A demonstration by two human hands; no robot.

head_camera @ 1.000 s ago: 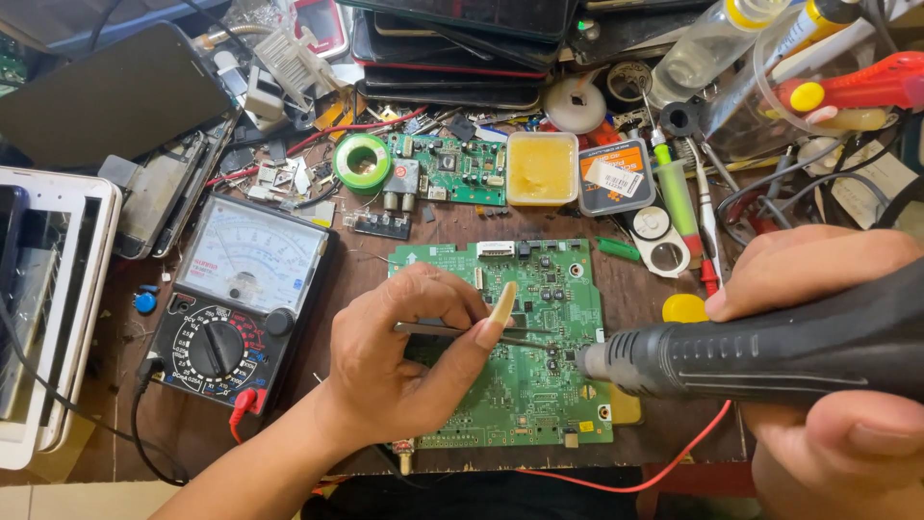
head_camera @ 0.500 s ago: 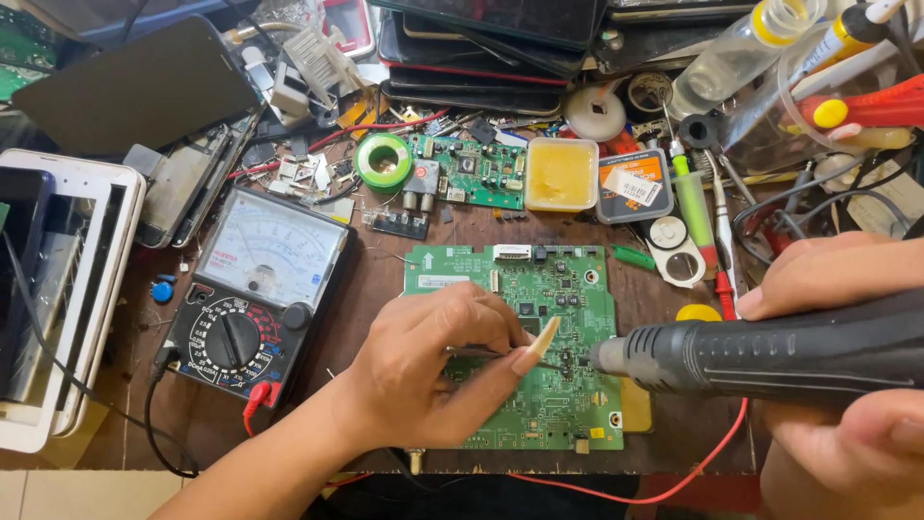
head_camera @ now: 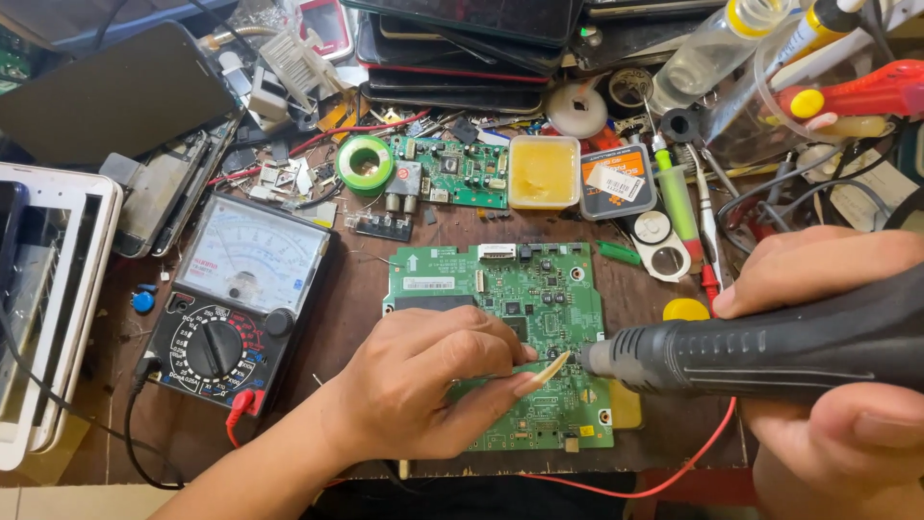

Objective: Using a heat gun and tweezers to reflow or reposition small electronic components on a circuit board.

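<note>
On a cluttered workbench, left hand pinches tweezers on the circuit board; right hand grips a black tool.

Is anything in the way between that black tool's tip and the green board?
Nothing visible. The black tool in the right hand points straight at the green board; the left hand rests on the board beside the tip, not across it.

The right hand aims a black hot-air wand at the green circuit board under the left hand.
</note>
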